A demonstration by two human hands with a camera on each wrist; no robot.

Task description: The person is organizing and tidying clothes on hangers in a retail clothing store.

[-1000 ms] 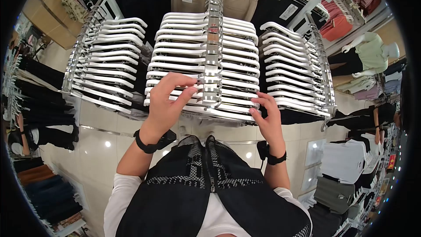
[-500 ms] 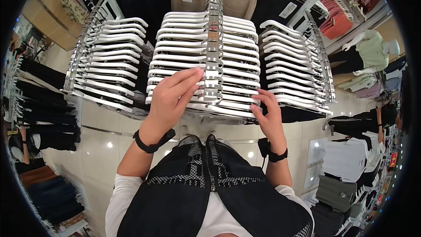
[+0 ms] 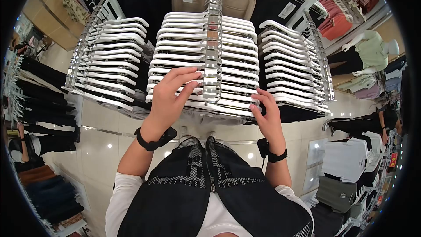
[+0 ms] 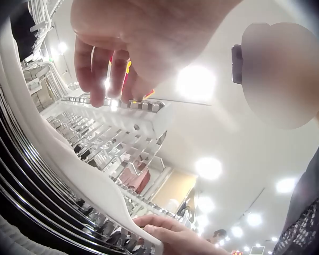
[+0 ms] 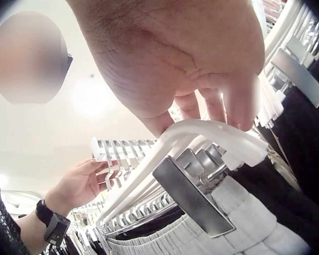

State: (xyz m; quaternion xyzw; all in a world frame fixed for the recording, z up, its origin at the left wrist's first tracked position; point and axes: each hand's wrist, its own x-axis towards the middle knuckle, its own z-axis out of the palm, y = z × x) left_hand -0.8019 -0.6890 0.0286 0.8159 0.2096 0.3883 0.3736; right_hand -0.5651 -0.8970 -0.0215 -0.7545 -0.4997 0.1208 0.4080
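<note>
White clip hangers (image 3: 239, 82) line the middle rail (image 3: 213, 52), their metal hooks in a row along it. My left hand (image 3: 169, 96) is at the rail's near end, its loosely bent fingers close beside the hooks (image 5: 117, 159) and holding nothing. At the right ends of the front hangers, my right hand (image 3: 269, 120) has its thumb on the near side and fingers over the far side, pinching them. In the right wrist view, a large metal clip (image 5: 194, 196) hangs below the front hanger (image 5: 196, 127), by a pale grey elastic waistband (image 5: 239, 199).
Rows of similar hangers flank the middle one on the left (image 3: 112, 61) and right (image 3: 291, 70). Beige shorts (image 3: 237, 0) hang behind. A mannequin (image 3: 372, 52) and a person in dark clothing (image 3: 386, 118) are at the right. The tiled floor (image 3: 105, 149) lies below.
My left hand moved up along the rail, then drew slightly back toward me, with thumb and fingers parting. The right hand stays at the hanger ends.
</note>
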